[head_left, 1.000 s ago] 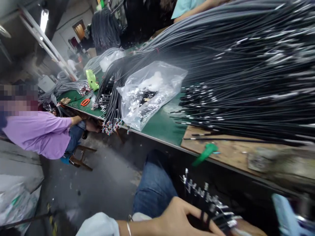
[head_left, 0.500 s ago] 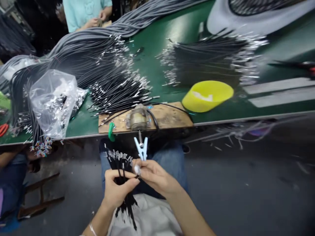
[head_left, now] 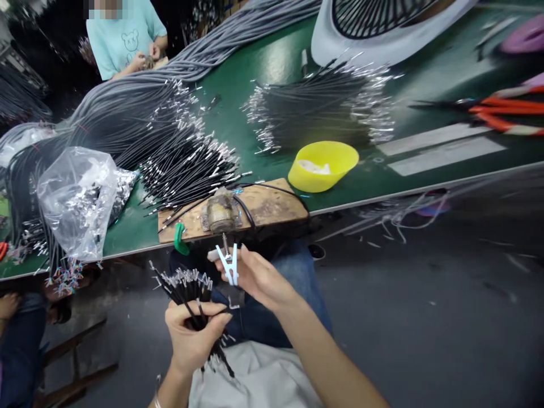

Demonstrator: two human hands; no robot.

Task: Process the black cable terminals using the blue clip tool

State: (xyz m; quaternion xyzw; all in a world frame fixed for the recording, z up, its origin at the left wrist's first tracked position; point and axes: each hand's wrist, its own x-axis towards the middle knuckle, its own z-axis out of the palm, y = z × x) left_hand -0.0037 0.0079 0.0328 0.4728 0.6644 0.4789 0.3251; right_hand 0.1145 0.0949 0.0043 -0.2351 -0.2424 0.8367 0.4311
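Note:
My left hand [head_left: 195, 331] is closed around a bundle of short black cables [head_left: 187, 289], whose silvery ends fan out above the fist. Just past the thumb and forefinger tips sits a small bent silvery end [head_left: 233, 306]. Higher up, my right hand [head_left: 259, 277] has its fingers curled behind a light blue clothespin [head_left: 230, 269], partly hidden by it. A small whitish piece [head_left: 213, 256] shows at these fingertips; what it is I cannot tell. The clothespin sits at the shaft [head_left: 225, 242] of a small motor [head_left: 221, 212].
The motor is mounted on a wooden board [head_left: 272, 207] at the green table's edge. Piles of black cables [head_left: 191, 170], a plastic bag [head_left: 76, 198], a yellow cup [head_left: 325, 164], orange-handled pliers [head_left: 505, 110] and a fan [head_left: 382, 22] lie around. A co-worker [head_left: 127, 42] sits opposite.
My right hand has left the left hand's fingertips and moved up to the clothespin. The left hand still grips the cable bundle. The view has shifted, bringing the orange-handled pliers further into sight.

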